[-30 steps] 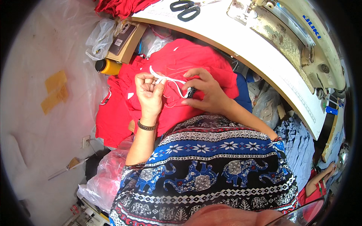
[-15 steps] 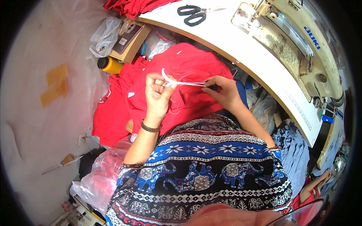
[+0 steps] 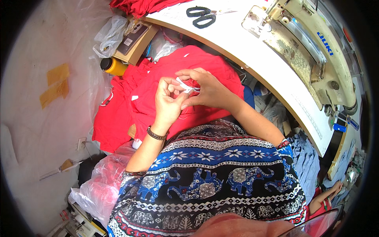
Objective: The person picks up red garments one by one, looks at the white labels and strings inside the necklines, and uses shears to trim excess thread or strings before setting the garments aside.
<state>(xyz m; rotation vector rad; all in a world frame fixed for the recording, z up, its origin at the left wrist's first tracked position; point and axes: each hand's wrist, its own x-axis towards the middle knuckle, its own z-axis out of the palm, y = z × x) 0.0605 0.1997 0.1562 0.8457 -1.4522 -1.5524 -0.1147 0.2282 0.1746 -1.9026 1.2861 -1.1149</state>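
A narrow white strip (image 3: 182, 84), perhaps fabric tape or ribbon, is pinched in the fingers of my left hand (image 3: 167, 103). It curls upward and runs across into my right hand (image 3: 213, 91). That hand is curved around the strip, its thumb and forefinger reaching close to the left fingertips; its inner fingers are partly hidden. Both hands are above a pile of red garments (image 3: 158, 71) spread over my lap. Small white patches show on the red cloth.
Ahead, a white sewing table (image 3: 221, 31) carries black-handled scissors (image 3: 201, 17) and a sewing machine (image 3: 316, 51). On the left are a phone (image 3: 133, 37) on a cardboard box and a yellow bottle (image 3: 114, 66). Another person's arm (image 3: 325, 197) shows at the lower right.
My right hand has moved left, close to my left hand, and turned over the strip. The strip, stretched taut between the hands before, now shows only a short length.
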